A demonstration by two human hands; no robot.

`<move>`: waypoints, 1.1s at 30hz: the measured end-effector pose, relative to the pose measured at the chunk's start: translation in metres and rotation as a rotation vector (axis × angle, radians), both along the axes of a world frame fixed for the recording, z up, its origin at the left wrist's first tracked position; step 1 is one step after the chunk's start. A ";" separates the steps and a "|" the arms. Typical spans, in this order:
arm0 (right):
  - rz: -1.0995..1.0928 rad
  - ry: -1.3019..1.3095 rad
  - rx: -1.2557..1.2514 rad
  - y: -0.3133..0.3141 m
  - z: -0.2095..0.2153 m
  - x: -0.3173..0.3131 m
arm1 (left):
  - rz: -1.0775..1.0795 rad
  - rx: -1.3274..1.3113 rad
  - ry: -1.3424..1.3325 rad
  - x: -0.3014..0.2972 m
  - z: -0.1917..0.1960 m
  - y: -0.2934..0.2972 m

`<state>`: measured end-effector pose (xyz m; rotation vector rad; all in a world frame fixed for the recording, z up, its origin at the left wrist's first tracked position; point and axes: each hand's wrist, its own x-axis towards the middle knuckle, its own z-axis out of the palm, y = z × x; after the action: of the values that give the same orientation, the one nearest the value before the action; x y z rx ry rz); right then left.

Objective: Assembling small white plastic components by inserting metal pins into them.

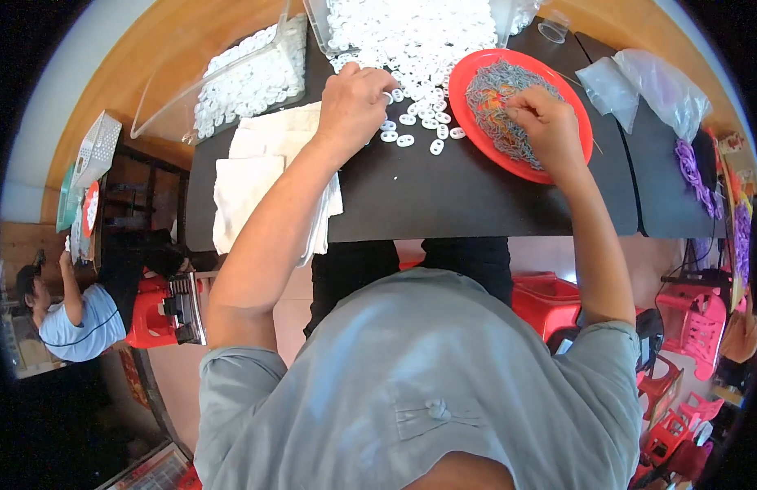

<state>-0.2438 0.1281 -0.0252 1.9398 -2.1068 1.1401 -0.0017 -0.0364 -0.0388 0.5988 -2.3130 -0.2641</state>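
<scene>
Two hands worked over a black table (443, 196).
The left hand (354, 102), upper centre, was curled with fingertips on white rings (411, 49); its hold could not be told. The right hand (546, 122), upper right, pinched grey pieces (492, 90) in the red plate (468, 77).

clear plastic bags (648, 86) crumpled at the table's far right; clear plastic container (248, 77) of white rings, far left.

A small home workshop for piecework: a black counter (476, 196) heaped with white plastic rings (411, 33), a clear bin (231, 82), red plastic stools (550, 298) around.
</scene>
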 end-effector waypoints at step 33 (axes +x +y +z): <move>0.254 -0.764 0.063 -0.059 0.046 0.057 | -0.055 -0.117 -0.313 -0.046 0.002 0.005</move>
<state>-0.1872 0.0687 0.0212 2.0541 -2.2356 2.1725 -0.0474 -0.0319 -0.0364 0.5495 -2.6275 -0.0616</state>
